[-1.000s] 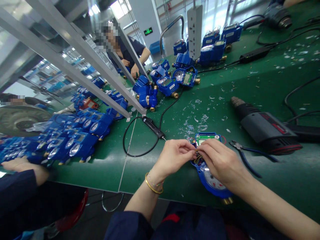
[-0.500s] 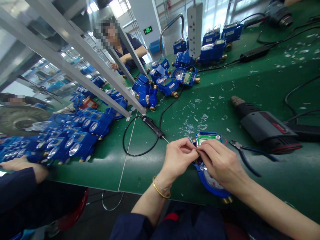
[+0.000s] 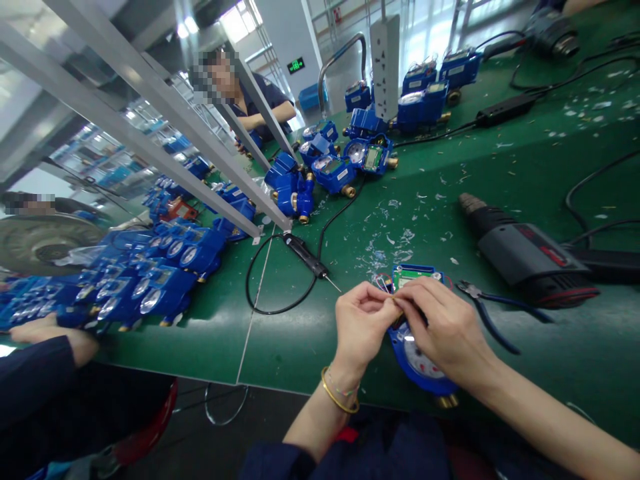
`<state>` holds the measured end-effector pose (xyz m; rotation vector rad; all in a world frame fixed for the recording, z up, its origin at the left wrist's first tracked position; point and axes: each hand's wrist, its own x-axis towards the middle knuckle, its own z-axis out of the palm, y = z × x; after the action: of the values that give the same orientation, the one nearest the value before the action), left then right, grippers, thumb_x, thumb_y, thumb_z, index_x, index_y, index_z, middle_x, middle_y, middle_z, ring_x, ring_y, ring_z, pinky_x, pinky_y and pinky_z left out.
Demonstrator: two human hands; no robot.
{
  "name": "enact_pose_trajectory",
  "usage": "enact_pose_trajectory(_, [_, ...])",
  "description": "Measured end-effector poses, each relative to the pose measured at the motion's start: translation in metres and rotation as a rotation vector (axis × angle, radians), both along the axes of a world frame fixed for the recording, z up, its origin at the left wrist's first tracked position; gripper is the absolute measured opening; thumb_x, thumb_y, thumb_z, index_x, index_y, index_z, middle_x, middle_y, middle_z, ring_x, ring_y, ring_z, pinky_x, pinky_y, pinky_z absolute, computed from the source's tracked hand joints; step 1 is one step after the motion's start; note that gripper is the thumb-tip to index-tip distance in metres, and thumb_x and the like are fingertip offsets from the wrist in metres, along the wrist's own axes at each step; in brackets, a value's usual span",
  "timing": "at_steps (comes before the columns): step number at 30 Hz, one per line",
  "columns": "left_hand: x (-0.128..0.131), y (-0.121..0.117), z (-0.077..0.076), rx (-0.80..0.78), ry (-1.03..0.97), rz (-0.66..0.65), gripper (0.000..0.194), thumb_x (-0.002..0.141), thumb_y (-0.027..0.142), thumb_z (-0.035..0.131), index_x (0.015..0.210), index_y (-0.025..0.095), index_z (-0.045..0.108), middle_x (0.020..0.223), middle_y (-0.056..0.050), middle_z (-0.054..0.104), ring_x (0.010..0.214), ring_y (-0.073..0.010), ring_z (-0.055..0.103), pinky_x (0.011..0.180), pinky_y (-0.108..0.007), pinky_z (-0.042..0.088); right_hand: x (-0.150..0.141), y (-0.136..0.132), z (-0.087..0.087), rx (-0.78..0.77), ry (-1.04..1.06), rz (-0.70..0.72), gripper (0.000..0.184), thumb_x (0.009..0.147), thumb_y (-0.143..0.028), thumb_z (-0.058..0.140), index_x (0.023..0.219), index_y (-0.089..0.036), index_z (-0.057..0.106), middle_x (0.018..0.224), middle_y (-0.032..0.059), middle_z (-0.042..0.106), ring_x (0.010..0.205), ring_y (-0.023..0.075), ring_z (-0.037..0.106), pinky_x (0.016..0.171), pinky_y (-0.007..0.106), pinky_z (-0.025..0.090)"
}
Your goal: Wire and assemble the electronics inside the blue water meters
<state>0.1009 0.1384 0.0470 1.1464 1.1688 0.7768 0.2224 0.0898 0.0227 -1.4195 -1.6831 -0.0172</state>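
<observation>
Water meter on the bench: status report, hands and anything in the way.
Left hand and right hand pinching thin wires over open blue water meter. Green circuit board exposed. Blue-handled pliers beside the meter, on the right.

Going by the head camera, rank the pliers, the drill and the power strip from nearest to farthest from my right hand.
From the right hand:
1. Pliers, just to its right.
2. Drill, up and to the right, beyond the pliers.
3. Power strip, far ahead, standing upright.
</observation>
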Motion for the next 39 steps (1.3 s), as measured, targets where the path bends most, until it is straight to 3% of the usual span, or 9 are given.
enact_pose_trajectory(19, [0.002,-0.007,-0.003,0.051,-0.034,0.136,0.016,0.068,0.020,0.073,0.066,0.015,0.058,0.066,-0.003,0.073,0.062,-0.0142,0.072,0.063,-0.021,0.057,0.005,-0.001,0.002,0.016,0.082,-0.047,0.008,0.090,-0.008,0.053,0.089,-0.016,0.055,0.084,0.0054,0.061,0.081,0.0159,0.058,0.075,0.029,0.048])
enact_pose_trajectory(30, [-0.007,-0.007,-0.001,0.125,0.039,-0.017,0.021,0.075,0.030,0.076,0.089,0.015,0.070,0.081,-0.005,0.076,0.074,-0.0166,0.073,0.073,-0.024,0.060,0.009,0.002,0.003,0.020,0.070,0.022,0.006,0.089,-0.009,0.055,0.090,-0.015,0.058,0.084,0.0053,0.061,0.080,0.0151,0.059,0.074,0.028,0.048])
enact_pose_trajectory(35, [-0.012,0.003,0.003,0.212,0.092,-0.191,0.010,0.082,0.026,0.068,0.085,0.017,0.069,0.077,-0.002,0.073,0.072,-0.0139,0.072,0.070,-0.021,0.058,0.011,0.001,0.002,-0.027,0.042,0.057,0.008,0.092,-0.012,0.052,0.093,-0.016,0.059,0.088,0.0064,0.062,0.084,0.0168,0.059,0.076,0.030,0.048])
enact_pose_trajectory(39, [-0.015,0.009,0.005,0.196,0.157,-0.263,0.009,0.079,0.024,0.069,0.082,0.016,0.066,0.073,-0.001,0.072,0.066,-0.0129,0.070,0.063,-0.019,0.056,0.011,0.002,0.001,-0.043,-0.007,0.074,0.009,0.093,-0.013,0.050,0.090,-0.016,0.058,0.084,0.0061,0.061,0.081,0.0174,0.059,0.073,0.031,0.048])
